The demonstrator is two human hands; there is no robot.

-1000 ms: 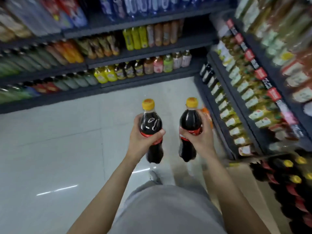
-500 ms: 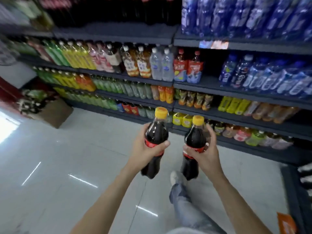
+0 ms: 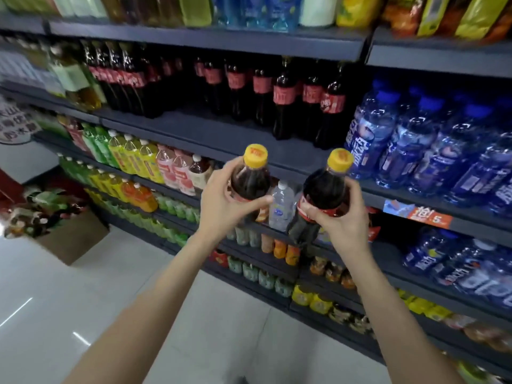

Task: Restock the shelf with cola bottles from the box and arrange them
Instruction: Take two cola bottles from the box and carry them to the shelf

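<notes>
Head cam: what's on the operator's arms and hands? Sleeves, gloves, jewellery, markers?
Nothing visible. Left hand and right hand are bare, no gloves or rings showing. Both forearms are uncovered down to the bottom edge of the frame, so no sleeve enters view. No watch, band, cable or tracking marker at either wrist.

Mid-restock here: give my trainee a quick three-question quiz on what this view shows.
1. True or false: each hand holds one cola bottle.
2. What colour are the caps on the held bottles? A) red B) yellow C) blue
3. Which bottles stand right of the shelved cola row?

Key
1. True: the left hand grips the left cola bottle, the right hand grips the right cola bottle.
2. B.
3. The blue water bottles, beside the cola row.
</notes>
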